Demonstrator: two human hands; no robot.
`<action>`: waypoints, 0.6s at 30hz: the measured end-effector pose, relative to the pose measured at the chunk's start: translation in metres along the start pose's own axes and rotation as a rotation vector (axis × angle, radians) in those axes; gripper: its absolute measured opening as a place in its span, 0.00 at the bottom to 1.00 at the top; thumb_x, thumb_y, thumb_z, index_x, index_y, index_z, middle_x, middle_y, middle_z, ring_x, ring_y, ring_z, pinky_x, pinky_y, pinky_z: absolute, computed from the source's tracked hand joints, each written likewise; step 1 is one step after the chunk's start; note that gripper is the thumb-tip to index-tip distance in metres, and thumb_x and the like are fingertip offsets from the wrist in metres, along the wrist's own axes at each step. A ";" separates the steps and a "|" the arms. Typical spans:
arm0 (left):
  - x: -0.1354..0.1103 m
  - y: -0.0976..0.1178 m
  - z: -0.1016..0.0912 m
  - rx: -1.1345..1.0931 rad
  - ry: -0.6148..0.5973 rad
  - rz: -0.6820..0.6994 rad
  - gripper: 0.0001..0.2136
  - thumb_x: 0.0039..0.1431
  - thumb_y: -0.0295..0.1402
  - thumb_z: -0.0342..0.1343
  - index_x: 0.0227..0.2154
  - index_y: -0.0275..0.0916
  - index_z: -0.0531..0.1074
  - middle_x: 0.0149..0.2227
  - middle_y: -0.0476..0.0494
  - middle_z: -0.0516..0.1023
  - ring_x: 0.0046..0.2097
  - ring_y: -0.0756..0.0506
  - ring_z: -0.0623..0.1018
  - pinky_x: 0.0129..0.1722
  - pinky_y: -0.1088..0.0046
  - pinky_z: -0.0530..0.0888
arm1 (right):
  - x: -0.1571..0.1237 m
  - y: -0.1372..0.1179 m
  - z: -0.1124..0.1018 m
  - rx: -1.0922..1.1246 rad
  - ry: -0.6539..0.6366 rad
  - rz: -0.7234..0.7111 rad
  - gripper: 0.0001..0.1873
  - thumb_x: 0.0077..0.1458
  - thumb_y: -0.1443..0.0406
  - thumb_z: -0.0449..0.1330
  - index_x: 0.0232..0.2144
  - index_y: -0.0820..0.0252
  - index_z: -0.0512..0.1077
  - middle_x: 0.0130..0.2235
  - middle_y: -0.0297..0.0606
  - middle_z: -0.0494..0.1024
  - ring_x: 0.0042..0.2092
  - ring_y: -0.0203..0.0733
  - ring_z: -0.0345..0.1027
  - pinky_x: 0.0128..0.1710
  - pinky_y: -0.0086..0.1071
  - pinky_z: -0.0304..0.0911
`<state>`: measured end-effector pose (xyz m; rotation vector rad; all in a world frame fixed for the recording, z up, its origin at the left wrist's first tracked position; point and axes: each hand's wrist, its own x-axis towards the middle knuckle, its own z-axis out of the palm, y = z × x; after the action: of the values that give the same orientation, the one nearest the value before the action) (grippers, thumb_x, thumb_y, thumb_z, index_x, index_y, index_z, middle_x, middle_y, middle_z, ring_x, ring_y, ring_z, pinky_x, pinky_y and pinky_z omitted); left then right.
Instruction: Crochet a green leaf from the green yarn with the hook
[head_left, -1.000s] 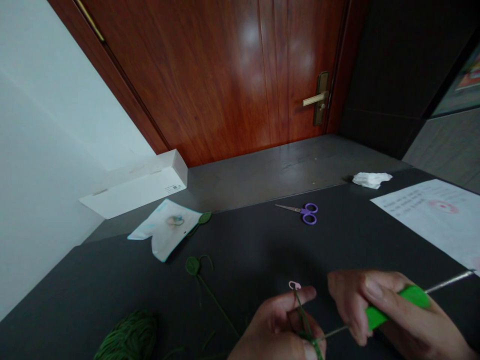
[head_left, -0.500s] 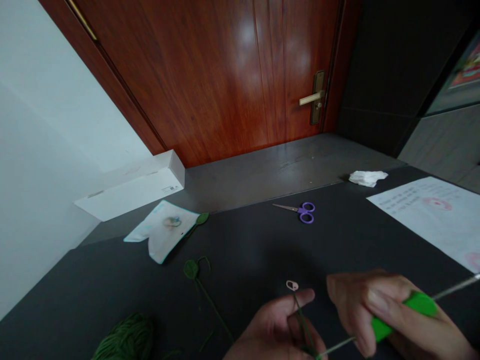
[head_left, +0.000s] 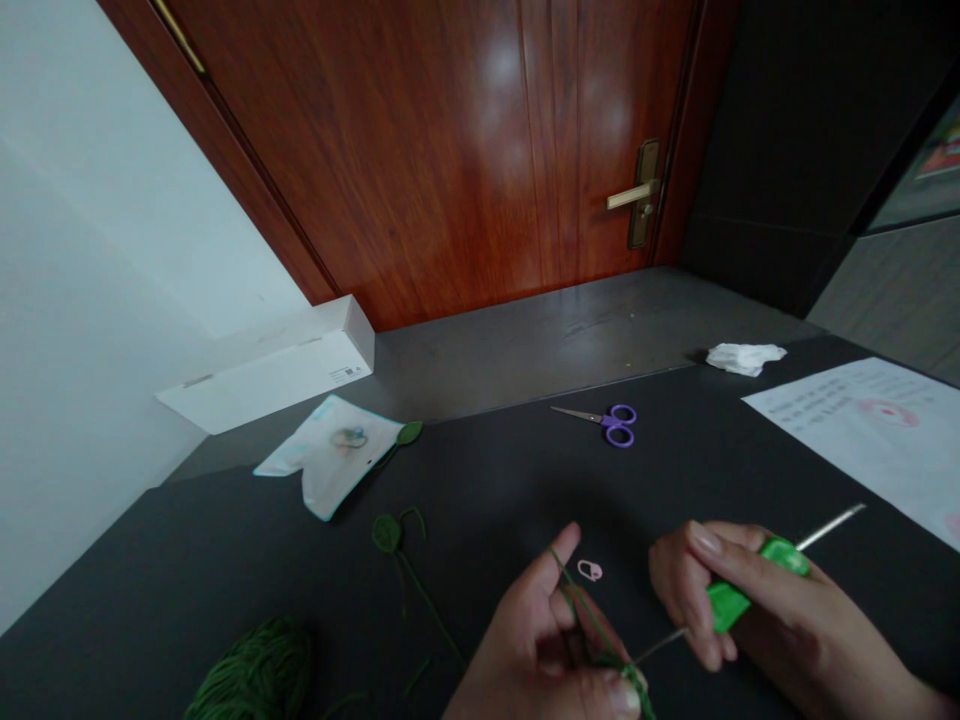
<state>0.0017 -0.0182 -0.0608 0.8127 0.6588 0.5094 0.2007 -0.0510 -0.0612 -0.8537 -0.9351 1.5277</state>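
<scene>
Left hand (head_left: 534, 655) pinches green stitches (head_left: 637, 684); yarn strand (head_left: 592, 617) best held evenly taut. Right hand (head_left: 787, 605) grips green-handled hook (head_left: 726, 604), best turned gently.

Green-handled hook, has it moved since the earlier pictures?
Yes: judged against the purple scissors, the green-handled hook in the right hand has shifted left and slightly up in the view.

Looks homelike: wooden door (head_left: 420, 150), yarn ball (head_left: 251, 672) on table (head_left: 487, 480).

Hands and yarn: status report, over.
Left hand pinching green yarn piece. Right hand gripping green-handled hook, shaft reaching piece. Pink clip beside left hand.
</scene>
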 end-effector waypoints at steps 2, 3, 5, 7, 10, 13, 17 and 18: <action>0.001 0.000 -0.001 0.015 -0.003 -0.005 0.54 0.41 0.31 0.72 0.67 0.31 0.43 0.30 0.49 0.77 0.33 0.50 0.75 0.37 0.73 0.65 | 0.000 -0.002 0.000 -0.045 0.000 -0.028 0.26 0.62 0.53 0.54 0.18 0.59 0.76 0.18 0.36 0.72 0.22 0.37 0.61 0.24 0.32 0.56; 0.001 -0.001 -0.001 0.016 -0.006 -0.010 0.55 0.41 0.30 0.72 0.67 0.30 0.42 0.30 0.50 0.77 0.33 0.50 0.75 0.37 0.73 0.65 | 0.000 -0.003 0.000 -0.065 0.005 -0.036 0.26 0.62 0.53 0.54 0.17 0.58 0.76 0.17 0.36 0.72 0.22 0.37 0.61 0.24 0.32 0.56; 0.002 -0.001 -0.003 0.015 -0.011 -0.016 0.56 0.41 0.30 0.72 0.67 0.29 0.40 0.30 0.50 0.76 0.32 0.51 0.75 0.36 0.73 0.65 | 0.000 -0.004 0.000 -0.094 0.015 -0.041 0.27 0.62 0.52 0.53 0.17 0.58 0.76 0.17 0.36 0.72 0.22 0.38 0.61 0.23 0.32 0.56; 0.002 -0.001 -0.003 0.013 -0.016 -0.015 0.56 0.41 0.30 0.72 0.67 0.28 0.40 0.30 0.49 0.76 0.32 0.50 0.75 0.37 0.73 0.65 | 0.000 -0.004 0.000 -0.115 0.016 -0.046 0.27 0.62 0.52 0.54 0.16 0.57 0.76 0.16 0.37 0.71 0.22 0.38 0.61 0.23 0.32 0.56; 0.001 0.000 -0.001 0.019 -0.007 -0.026 0.57 0.41 0.31 0.72 0.67 0.26 0.38 0.31 0.47 0.77 0.33 0.49 0.76 0.41 0.70 0.66 | 0.000 -0.003 -0.001 -0.133 0.002 -0.046 0.28 0.61 0.51 0.53 0.15 0.57 0.76 0.16 0.37 0.71 0.21 0.38 0.62 0.23 0.32 0.57; 0.001 0.001 0.000 0.032 0.021 -0.043 0.58 0.40 0.32 0.73 0.67 0.25 0.38 0.37 0.41 0.79 0.39 0.47 0.77 0.45 0.69 0.66 | -0.001 -0.003 -0.004 -0.151 -0.015 -0.046 0.28 0.60 0.50 0.55 0.16 0.58 0.77 0.17 0.38 0.73 0.21 0.38 0.63 0.23 0.32 0.57; 0.001 0.001 0.001 0.054 0.015 -0.042 0.60 0.38 0.33 0.73 0.67 0.25 0.36 0.33 0.45 0.78 0.36 0.48 0.76 0.41 0.71 0.65 | -0.003 -0.002 -0.003 -0.128 -0.020 -0.019 0.26 0.58 0.50 0.58 0.17 0.60 0.78 0.17 0.39 0.74 0.22 0.38 0.64 0.22 0.32 0.55; 0.001 0.002 0.002 0.059 0.019 -0.041 0.60 0.38 0.33 0.73 0.67 0.26 0.37 0.32 0.45 0.78 0.35 0.49 0.76 0.40 0.71 0.65 | -0.002 -0.001 -0.003 -0.111 -0.015 -0.005 0.26 0.59 0.50 0.58 0.16 0.60 0.77 0.17 0.38 0.73 0.21 0.37 0.63 0.22 0.32 0.55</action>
<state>0.0039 -0.0172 -0.0585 0.8495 0.7092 0.4629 0.2038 -0.0529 -0.0615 -0.9191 -1.0397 1.4911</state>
